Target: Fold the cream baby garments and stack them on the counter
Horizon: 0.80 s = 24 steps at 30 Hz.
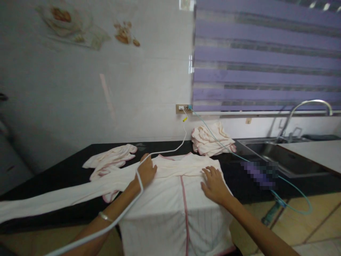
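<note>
Both hands, left (pixel 146 171) and right (pixel 214 185), lie flat with fingers spread, gripping nothing, on the garment (pixel 176 192) (pink-trimmed) draped over the counter (pixel 66 160).

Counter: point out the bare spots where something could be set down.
Bare black counter shows left of the small garment, and between the folded pile and the sink. The middle is crowded: the spread garment lies under the left hand and right hand, with a white cord crossing.
</note>
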Available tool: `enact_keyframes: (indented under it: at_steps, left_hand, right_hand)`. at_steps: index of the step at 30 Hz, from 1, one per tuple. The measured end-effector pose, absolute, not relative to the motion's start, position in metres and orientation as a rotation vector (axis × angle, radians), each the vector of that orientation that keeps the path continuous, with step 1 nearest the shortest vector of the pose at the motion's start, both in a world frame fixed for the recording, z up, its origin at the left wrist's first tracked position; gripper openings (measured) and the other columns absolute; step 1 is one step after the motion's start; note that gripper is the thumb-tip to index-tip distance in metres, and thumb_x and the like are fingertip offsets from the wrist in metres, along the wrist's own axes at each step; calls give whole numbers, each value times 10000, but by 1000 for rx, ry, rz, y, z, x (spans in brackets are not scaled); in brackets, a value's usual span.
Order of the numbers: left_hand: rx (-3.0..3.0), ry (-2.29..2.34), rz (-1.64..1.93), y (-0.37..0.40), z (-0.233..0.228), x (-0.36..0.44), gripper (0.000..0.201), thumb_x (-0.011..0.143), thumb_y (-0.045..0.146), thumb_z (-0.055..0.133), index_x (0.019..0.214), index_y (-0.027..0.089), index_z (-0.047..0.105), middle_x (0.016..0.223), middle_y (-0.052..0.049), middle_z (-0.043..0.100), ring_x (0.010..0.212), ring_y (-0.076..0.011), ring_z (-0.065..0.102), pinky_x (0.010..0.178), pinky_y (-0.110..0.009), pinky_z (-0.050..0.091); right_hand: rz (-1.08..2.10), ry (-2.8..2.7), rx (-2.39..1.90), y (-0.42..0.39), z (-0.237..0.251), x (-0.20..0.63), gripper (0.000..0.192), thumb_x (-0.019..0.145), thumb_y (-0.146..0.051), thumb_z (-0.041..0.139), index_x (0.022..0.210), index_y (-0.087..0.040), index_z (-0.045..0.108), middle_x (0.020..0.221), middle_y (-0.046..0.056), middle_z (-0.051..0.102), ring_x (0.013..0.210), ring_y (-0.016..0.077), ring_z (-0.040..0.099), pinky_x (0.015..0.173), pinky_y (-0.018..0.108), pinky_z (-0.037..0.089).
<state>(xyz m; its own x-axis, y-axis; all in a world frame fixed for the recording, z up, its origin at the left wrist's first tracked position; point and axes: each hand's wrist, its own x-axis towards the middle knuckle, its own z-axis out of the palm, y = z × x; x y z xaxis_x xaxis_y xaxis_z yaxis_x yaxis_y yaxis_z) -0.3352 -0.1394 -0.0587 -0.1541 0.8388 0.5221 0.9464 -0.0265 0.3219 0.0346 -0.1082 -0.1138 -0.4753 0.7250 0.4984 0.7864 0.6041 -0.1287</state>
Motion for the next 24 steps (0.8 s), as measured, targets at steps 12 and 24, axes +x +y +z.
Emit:
enact_keyframes:
  at_steps: [12, 24]
  left_hand:
    - [-2026, -2074, -380, -189, -118, -299, 525, 1044, 398, 393, 1524, 241, 538, 1617, -69, 456, 1483, -393, 413, 1190, -596, 374]
    - [-2002, -2080, -485, -199, -115, -296, 522, 1035, 401, 415, 1510, 238, 557, 1625, -108, 438, 1488, -410, 400, 1171, -620, 392]
  right_hand:
    - [25, -2486, -1540, -104, -102, 31, 569, 948, -483, 501, 1427, -179, 547, 1528, 208, 471, 1442, 399, 359, 1159, 631, 217]
    - [-41, -2334, -1355, -64, -113, -56, 460, 995, -201, 392, 1421, -143, 555, 1473, 198, 551, 1378, 306, 478, 1156, 538, 320]
